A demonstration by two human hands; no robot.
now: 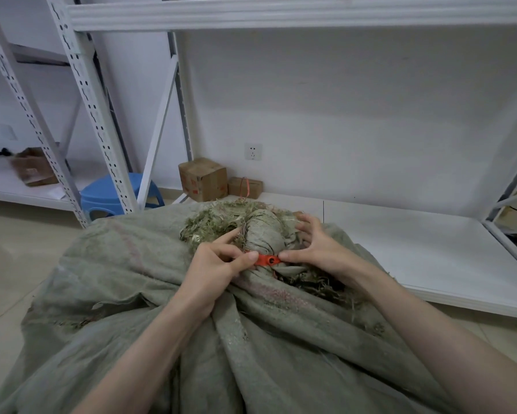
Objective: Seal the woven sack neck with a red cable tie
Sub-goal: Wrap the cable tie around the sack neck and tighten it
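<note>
A grey-green woven sack (149, 300) lies in front of me, its neck (263, 234) gathered into a bunch with frayed threads spilling out at the top. A red cable tie (266, 260) wraps the neck, its head with a round hole facing me. My left hand (218, 264) pinches the tie's left side between thumb and fingers, index finger resting on the bunched fabric. My right hand (314, 243) grips the neck from the right, thumb tip touching the tie's head and fingers spread over the folds. The rest of the tie's band is hidden behind the neck.
White metal shelving surrounds the spot: a low shelf board (415, 252) just behind the sack, uprights (93, 115) at left. Two cardboard boxes (203, 179) stand against the wall under a socket (253, 151). A blue plastic stool (114, 195) stands at left.
</note>
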